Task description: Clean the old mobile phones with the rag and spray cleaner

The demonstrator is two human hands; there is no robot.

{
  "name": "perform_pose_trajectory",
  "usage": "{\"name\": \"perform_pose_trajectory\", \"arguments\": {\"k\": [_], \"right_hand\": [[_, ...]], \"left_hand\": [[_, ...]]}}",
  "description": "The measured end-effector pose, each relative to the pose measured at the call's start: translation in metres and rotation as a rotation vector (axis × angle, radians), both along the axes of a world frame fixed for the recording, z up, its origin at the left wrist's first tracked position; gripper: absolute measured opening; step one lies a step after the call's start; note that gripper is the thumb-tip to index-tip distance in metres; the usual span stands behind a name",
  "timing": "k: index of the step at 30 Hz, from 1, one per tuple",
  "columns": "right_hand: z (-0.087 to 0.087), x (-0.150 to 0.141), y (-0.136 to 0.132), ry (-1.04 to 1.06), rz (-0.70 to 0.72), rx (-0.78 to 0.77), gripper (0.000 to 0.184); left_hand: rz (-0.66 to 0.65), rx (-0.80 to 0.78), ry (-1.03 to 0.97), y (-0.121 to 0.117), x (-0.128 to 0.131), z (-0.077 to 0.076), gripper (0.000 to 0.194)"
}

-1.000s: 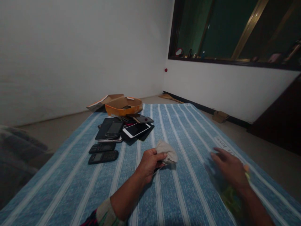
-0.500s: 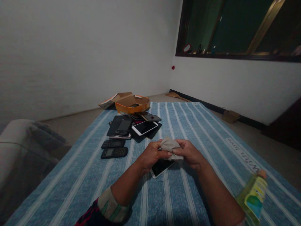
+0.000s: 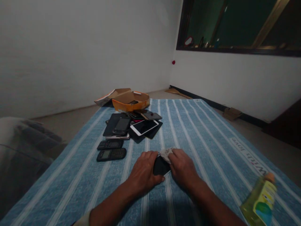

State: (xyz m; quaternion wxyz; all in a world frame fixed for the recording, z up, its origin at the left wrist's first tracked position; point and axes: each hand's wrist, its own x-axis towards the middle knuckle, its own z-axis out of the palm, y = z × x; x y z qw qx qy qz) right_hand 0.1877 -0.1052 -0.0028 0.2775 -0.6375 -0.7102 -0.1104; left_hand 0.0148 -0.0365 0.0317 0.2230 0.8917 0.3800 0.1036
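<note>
A dark-screened smartphone (image 3: 161, 165) lies on the blue striped cloth (image 3: 199, 131) right in front of me. My left hand (image 3: 143, 172) is closed round the phone's left edge and holds it down. My right hand (image 3: 181, 167) is closed on a crumpled pale rag (image 3: 166, 153) and presses it against the phone's upper right part. Both forearms come in from the bottom of the view.
A pile of several phones (image 3: 135, 124) and two black keypad phones (image 3: 110, 149) lie farther left on the cloth. An orange cardboard box (image 3: 130, 102) stands behind the pile. A yellow-green bottle (image 3: 258, 201) stands at the lower right. A grey cushion (image 3: 21, 147) sits at the left.
My right hand left the bottle at the right and joined the left hand on the rag. Both hands then came down, and the rag now presses on the phone.
</note>
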Motion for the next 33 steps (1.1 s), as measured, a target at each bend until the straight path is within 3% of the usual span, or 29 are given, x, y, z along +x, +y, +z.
{"name": "perform_pose_trajectory", "arguments": {"k": [6, 11, 14, 19, 21, 25, 27, 31, 33], "right_hand": [[-0.004, -0.015, -0.001, 0.028, 0.119, -0.07, 0.003], [-0.009, -0.014, 0.003, -0.031, 0.194, -0.062, 0.018], [-0.009, -0.006, 0.005, -0.07, 0.134, -0.06, 0.029], [-0.008, 0.004, 0.008, -0.071, -0.119, -0.049, 0.022], [-0.009, -0.006, 0.009, -0.07, -0.083, -0.04, 0.021], [-0.008, -0.026, 0.01, -0.088, 0.137, -0.043, 0.018], [-0.007, -0.024, 0.012, -0.089, 0.113, -0.056, 0.014], [-0.006, -0.01, 0.013, -0.076, -0.069, -0.032, 0.016], [-0.008, -0.015, 0.01, -0.083, -0.035, -0.023, 0.015]], "left_hand": [[-0.011, -0.013, -0.032, -0.002, -0.004, -0.013, 0.086], [-0.051, -0.021, -0.067, 0.0, -0.005, -0.019, 0.089], [-0.053, -0.024, -0.068, 0.0, -0.005, -0.021, 0.088], [-0.042, 0.001, -0.081, -0.001, -0.004, -0.025, 0.089], [-0.035, -0.007, -0.088, -0.002, -0.004, -0.024, 0.09], [-0.048, -0.022, -0.136, -0.003, -0.004, -0.022, 0.091], [-0.042, -0.032, -0.137, -0.003, -0.004, -0.022, 0.095], [-0.027, -0.039, -0.14, -0.002, -0.005, -0.021, 0.101], [-0.034, -0.042, -0.147, -0.001, -0.006, -0.02, 0.102]]}}
